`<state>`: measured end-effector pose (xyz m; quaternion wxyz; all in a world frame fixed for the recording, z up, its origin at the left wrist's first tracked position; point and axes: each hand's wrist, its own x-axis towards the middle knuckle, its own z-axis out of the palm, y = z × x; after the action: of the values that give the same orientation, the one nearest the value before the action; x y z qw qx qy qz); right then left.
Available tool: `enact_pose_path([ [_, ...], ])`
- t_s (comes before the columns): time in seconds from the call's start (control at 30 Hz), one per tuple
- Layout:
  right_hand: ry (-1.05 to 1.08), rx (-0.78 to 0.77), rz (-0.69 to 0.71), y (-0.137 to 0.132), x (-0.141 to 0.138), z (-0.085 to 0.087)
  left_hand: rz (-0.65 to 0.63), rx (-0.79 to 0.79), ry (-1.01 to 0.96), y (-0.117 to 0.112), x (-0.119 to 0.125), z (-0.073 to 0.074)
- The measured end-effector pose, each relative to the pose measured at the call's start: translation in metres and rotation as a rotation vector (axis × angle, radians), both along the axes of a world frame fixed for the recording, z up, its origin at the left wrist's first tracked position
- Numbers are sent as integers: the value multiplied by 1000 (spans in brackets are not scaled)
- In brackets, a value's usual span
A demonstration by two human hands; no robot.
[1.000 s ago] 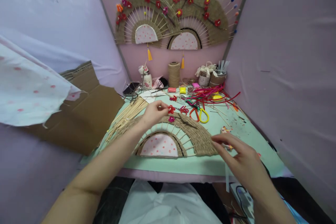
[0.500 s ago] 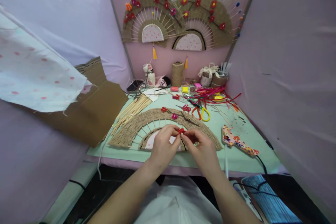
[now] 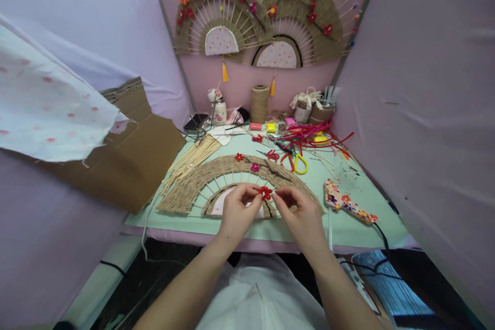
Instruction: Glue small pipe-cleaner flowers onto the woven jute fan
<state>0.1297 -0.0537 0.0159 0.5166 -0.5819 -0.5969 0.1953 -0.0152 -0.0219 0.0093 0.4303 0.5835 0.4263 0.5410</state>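
Note:
A small red fuzzy flower (image 3: 265,193) with a pale centre is held up over the table. My left hand (image 3: 240,211) pinches its left side between thumb and fingers. At the flower's right edge, the thumb and finger of my right hand (image 3: 299,216) are pinched on a petal tip. Beneath both hands lies a woven twine fan (image 3: 181,191) with thin stick ribs and a spotted white half-circle, partly hidden. On its upper band sit a red flower (image 3: 239,157), a magenta flower (image 3: 254,167) and a dark twig (image 3: 276,171).
Beyond the fan are scissors (image 3: 300,164), red pipe cleaners (image 3: 305,134), a twine spool (image 3: 260,104) and thin sticks (image 3: 199,157). A flower-patterned glue gun (image 3: 346,203) lies right, its cord over the edge. Cardboard (image 3: 154,160) leans left. Two finished fans (image 3: 323,20) hang behind.
My right fingertips have drawn slightly right, showing more of the red flower, which now faces me. The whole view has shifted a little.

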Motion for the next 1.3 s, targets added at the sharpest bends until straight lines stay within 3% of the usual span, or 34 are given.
enact_pose_path([
  [0.33,128,-54,41,3,-6,-1,-54,56,17,-6,2,-5],
  [0.7,42,-31,-1,1,-6,-1,17,293,230,-13,3,-8],
  [0.77,47,-39,3,1,-7,-2,3,248,201,-12,3,-9],
  [0.9,76,-58,37,-1,-1,-1,-36,10,9,-3,0,-11],
  [1.0,21,-58,-51,-5,23,0,-3,-127,-92,7,-6,-10],
  [1.1,-190,-91,-141,-9,70,-7,38,-206,-90,14,-16,-8],
  [1.3,-804,-259,-287,-23,186,-52,134,-223,-35,24,-35,-8],
])
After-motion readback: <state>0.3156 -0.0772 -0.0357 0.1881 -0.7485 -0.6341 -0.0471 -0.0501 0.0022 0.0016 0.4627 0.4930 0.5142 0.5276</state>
